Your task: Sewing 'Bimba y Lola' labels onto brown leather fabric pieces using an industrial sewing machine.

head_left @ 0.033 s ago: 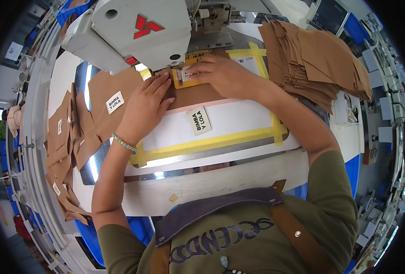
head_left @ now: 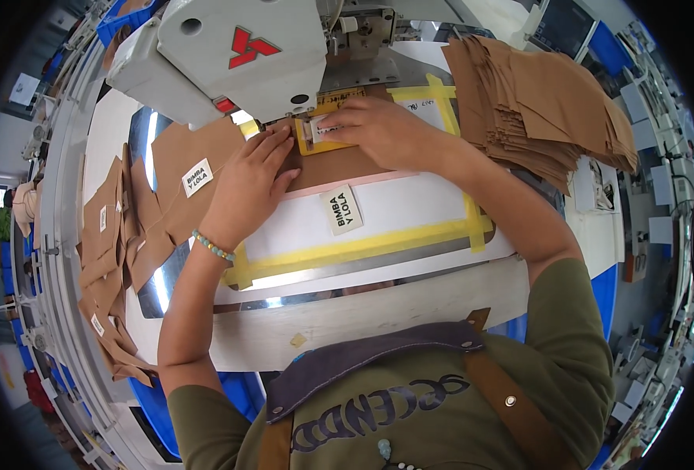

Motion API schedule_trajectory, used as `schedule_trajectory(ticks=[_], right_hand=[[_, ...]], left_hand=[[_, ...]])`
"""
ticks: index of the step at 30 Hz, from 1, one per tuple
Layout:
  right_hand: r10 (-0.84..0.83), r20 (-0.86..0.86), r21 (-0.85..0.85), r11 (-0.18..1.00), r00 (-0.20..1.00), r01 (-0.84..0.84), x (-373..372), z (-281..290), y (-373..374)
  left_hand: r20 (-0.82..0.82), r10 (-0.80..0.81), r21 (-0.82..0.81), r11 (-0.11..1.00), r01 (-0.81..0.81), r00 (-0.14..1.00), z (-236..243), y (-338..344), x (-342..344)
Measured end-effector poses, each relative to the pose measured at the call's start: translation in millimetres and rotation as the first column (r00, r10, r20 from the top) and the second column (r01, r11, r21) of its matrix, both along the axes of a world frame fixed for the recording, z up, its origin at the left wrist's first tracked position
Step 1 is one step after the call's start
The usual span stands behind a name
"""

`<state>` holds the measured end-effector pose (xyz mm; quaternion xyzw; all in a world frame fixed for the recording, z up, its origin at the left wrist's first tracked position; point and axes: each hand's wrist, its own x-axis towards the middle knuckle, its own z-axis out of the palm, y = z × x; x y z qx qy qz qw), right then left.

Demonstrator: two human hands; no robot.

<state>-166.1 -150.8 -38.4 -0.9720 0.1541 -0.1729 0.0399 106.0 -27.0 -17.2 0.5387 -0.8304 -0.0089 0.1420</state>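
Observation:
My left hand (head_left: 245,184) lies on a brown fabric piece (head_left: 331,166) below the sewing machine head, fingers stretched forward and thumb apart. My right hand (head_left: 398,135) reaches in from the right. Its fingertips rest on a small white label (head_left: 314,128) framed by a yellow template (head_left: 306,145) on the same brown piece; its thumb is hidden. Nearer me, a loose white label (head_left: 341,210) with dark print lies on a white board (head_left: 410,210) edged with yellow tape. To the left of my left hand is a brown piece (head_left: 176,153) bearing a white label (head_left: 197,178).
The white sewing machine (head_left: 245,47) stands over the work at the back. A thick stack of brown pieces (head_left: 535,94) sits at the right, several labelled pieces (head_left: 100,235) hang at the left edge. A dark screen (head_left: 562,35) is at the back right.

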Motion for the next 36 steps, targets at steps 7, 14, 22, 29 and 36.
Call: schedule_trajectory(ticks=[7,14,22,29,36], right_hand=[[0.008,0.036,-0.008,1.0,0.999,-0.008,1,-7,-1],[-0.021,0.05,-0.089,0.996,0.999,0.025,4,-11,-4],[-0.011,0.147,-0.039,0.999,0.989,0.017,8,-9,-15],[-0.078,-0.022,-0.005,0.997,0.997,0.077,5,-3,-13],[-0.239,0.185,0.258,0.948,0.953,0.188,-57,26,5]], left_hand=[[0.01,-0.005,0.002,1.0,0.005,1.0,3,2,-2],[-0.049,-0.03,-0.009,1.0,0.029,0.998,5,5,5],[-0.028,0.033,-0.024,0.999,-0.033,0.999,23,14,27],[-0.059,0.039,0.02,0.999,-0.038,0.997,24,10,23],[-0.072,-0.002,0.042,0.999,0.005,0.997,18,5,27]])
